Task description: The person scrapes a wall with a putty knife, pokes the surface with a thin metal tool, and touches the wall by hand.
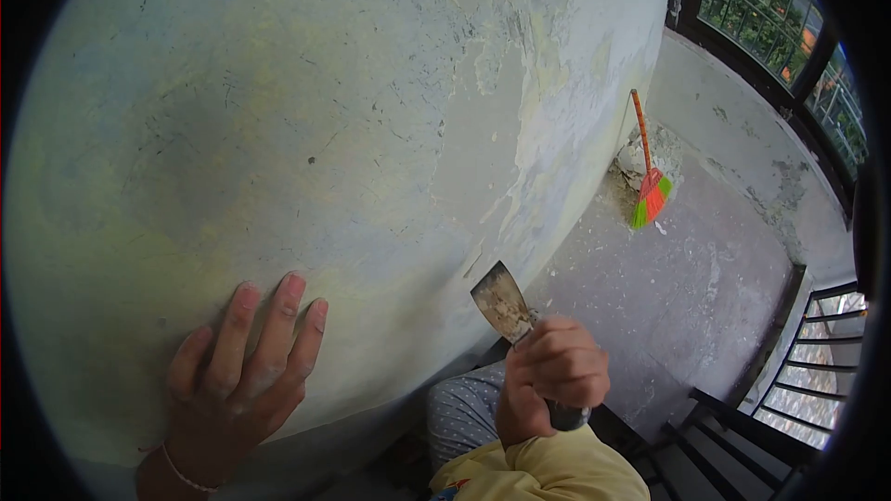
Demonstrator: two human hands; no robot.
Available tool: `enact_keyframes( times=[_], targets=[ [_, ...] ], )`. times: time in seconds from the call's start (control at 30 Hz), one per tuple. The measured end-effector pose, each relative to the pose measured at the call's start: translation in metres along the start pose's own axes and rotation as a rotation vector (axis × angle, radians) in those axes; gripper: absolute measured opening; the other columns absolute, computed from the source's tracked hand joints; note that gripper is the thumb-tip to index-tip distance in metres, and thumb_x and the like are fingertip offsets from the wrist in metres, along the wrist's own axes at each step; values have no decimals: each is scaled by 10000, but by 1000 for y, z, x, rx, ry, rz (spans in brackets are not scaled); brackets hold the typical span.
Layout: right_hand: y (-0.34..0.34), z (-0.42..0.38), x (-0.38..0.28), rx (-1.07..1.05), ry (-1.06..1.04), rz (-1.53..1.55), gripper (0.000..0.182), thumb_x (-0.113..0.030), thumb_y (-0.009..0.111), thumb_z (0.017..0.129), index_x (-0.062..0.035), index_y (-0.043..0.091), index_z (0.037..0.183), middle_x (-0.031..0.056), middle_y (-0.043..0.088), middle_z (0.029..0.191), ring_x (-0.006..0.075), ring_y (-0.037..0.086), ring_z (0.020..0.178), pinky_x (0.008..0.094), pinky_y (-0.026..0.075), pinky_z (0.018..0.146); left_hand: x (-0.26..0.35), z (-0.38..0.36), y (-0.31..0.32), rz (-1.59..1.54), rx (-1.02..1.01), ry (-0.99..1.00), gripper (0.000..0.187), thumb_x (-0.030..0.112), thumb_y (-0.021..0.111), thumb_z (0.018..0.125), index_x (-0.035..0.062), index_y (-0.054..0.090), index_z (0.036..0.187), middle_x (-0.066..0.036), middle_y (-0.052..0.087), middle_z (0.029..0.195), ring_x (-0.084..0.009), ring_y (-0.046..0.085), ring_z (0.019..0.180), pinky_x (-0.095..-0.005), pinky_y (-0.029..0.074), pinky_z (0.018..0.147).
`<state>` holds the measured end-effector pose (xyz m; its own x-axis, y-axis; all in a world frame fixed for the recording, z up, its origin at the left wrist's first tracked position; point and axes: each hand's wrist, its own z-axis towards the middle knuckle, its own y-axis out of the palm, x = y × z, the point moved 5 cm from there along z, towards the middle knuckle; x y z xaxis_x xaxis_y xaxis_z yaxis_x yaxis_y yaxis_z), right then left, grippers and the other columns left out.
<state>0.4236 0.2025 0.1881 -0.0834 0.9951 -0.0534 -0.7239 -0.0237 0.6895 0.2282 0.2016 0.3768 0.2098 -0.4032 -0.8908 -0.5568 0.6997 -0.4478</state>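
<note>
My left hand (251, 362) rests on the wall (371, 176) at the lower left, its fingers spread and holding nothing. Wrapped round the dark handle of a putty knife (503, 302) is my right hand (560, 371), at the lower middle. The knife's wide, stained blade points up and to the left, close to the wall; whether it touches is not clear. Scratches and a small dark spot mark the wall's surface, and its paint is peeling in a band toward the upper middle.
A broom (653, 187) with an orange handle and green and orange bristles leans in the corner beside crumbled plaster. Light debris dots the floor (650, 306). A dark-framed window (756, 0) is at the upper right, black railings (807, 366) at the lower right.
</note>
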Motion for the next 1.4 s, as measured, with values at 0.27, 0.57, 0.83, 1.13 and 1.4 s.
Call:
enact_keyframes(
  times=[0.27, 0.57, 0.83, 1.13, 1.4],
  targets=[
    [7, -19, 40, -158, 276, -211, 247, 14, 679, 677, -96, 460, 654, 11, 433, 500, 169, 478, 398, 287, 342, 421, 1, 2, -1, 30, -2, 3, 417, 281, 531, 927, 288, 624, 1334, 3, 530, 1482, -240, 415, 1402, -420, 277, 1116],
    [4, -16, 46, -69, 214, -274, 366, -112, 746, 793, -143, 409, 655, -50, 448, 495, 43, 458, 398, 170, 337, 370, 3, 5, 0, 45, 1, -22, 343, 272, 547, 948, 308, 642, 1276, 61, 566, 1424, -197, 448, 1362, -405, 271, 1121],
    [10, -34, 48, -89, 318, -184, 220, -4, 656, 664, -62, 450, 611, 41, 491, 542, 224, 470, 407, 330, 393, 403, 1, 5, -1, 50, -14, -45, 288, 286, 585, 955, 333, 651, 1232, 125, 586, 1376, -149, 473, 1328, -390, 266, 1118],
    [-1, -15, 12, 95, 90, -10, 233, -10, 694, 687, -64, 469, 660, 33, 442, 507, 180, 456, 400, 299, 344, 413, 1, 2, 2, 33, 54, 8, 395, 249, 522, 929, 275, 640, 1305, 14, 554, 1449, -229, 436, 1383, -410, 276, 1118],
    [1, 3, 1, 85, 78, -114, 269, -67, 682, 713, -82, 430, 620, 5, 446, 509, 124, 418, 394, 267, 303, 407, 1, 4, 1, 51, 7, -56, 254, 328, 620, 950, 347, 668, 1199, 143, 579, 1371, -132, 471, 1323, -380, 265, 1123]
  ],
)
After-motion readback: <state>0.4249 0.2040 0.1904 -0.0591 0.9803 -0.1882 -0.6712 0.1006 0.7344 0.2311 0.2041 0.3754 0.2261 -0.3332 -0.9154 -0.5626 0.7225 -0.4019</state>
